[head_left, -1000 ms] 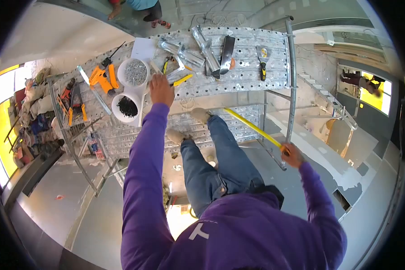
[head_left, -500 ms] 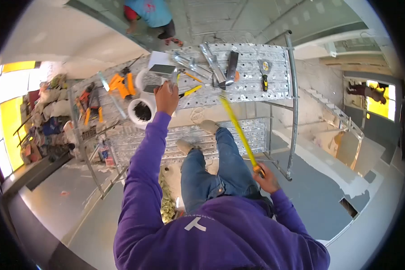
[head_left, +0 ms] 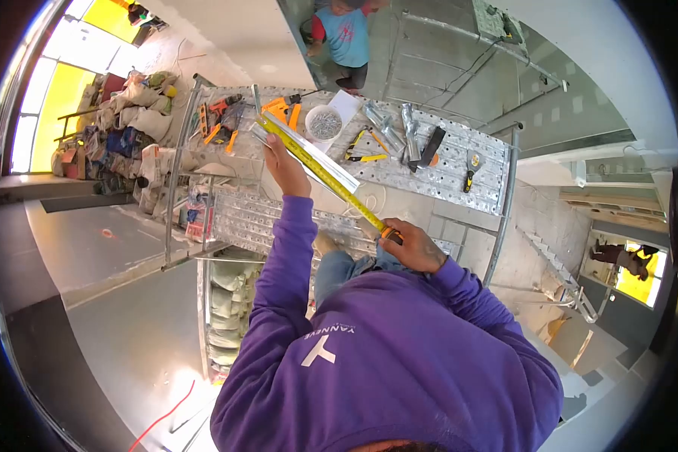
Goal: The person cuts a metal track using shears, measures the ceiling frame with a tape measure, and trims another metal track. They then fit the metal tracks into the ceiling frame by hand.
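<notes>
My left hand (head_left: 285, 167) grips the near side of a silver metal channel (head_left: 343, 176) above the platform. Along the channel runs the yellow blade of a tape measure (head_left: 324, 175), its far end by my left fingers. My right hand (head_left: 416, 247) is closed around the tape measure's orange and black case, close to my body. Just beyond the channel stands a white bucket (head_left: 308, 126) holding many small silver pieces. Yellow-handled snips (head_left: 368, 157) lie to its right.
The perforated metal platform (head_left: 448, 188) carries an orange power tool (head_left: 280, 107), a red drill (head_left: 224, 104), metal brackets (head_left: 409, 129), a dark block (head_left: 432, 146) and a putty knife (head_left: 471, 172). Scaffold pipes (head_left: 505, 203) frame its ends. A person in blue (head_left: 345, 38) is beyond it.
My left hand has lifted the metal channel off the platform and drawn it nearer. My right hand has come inward and up, and the tape blade now lies along the channel.
</notes>
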A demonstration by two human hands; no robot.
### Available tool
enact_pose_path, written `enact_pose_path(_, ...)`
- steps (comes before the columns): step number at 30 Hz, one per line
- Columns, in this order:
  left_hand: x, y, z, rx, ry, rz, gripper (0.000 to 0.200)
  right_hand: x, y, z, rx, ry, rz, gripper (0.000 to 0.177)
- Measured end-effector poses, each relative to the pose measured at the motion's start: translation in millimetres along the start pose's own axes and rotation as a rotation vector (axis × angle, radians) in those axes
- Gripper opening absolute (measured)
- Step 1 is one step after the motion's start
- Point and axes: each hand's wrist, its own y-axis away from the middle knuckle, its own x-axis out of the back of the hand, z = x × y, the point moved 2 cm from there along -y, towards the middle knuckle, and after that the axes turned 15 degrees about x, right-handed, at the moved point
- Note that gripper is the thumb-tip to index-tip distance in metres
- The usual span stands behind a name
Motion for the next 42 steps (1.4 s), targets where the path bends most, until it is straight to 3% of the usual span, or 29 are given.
enact_pose_path(3, 3.3, 16.3, 31.4, 0.039, -0.047, 0.054, 0.051, -8.4, -2.1, -7.4, 0.054, 0.06, -0.049, 0.044)
enact_pose_path(7, 27.5, 15.3, 39.9, 0.021, 0.071, 0.085, 0.043, -5.8, -1.7, -21.2, 0.191, 0.222, 0.05, 0.045)
enact_pose_path(25, 48.2, 40.9, 76.8, -0.054, 0.118, 0.178, 0.045, -10.1, -4.4, -32.7, 0.186, 0.302, -0.072, 0.054)
enact_pose_path(31, 49.2, 47.2, 71.1, -0.052, 0.035, 0.183, 0.05, -6.4, -8.5, -13.7, 0.157, 0.129, -0.072, 0.059)
enact_pose_path(35, 78.5, 19.2, 36.5, -0.138, -0.271, 0.315, 0.051, 1.1, -7.8, -10.9, 0.092, -0.023, 0.083, 0.065)
enact_pose_path(40, 94.7, 50.8, 5.5, 0.18, -0.538, 0.317, 0.043, 25.8, -18.8, 37.3, 0.135, 0.067, 0.249, 0.069)
enact_pose_path(42, 120.0, 70.0, -17.7, 0.292, -0.45, 0.277, 0.039, 25.0, -24.6, 104.8, 0.004, 0.068, 0.276, 0.074)
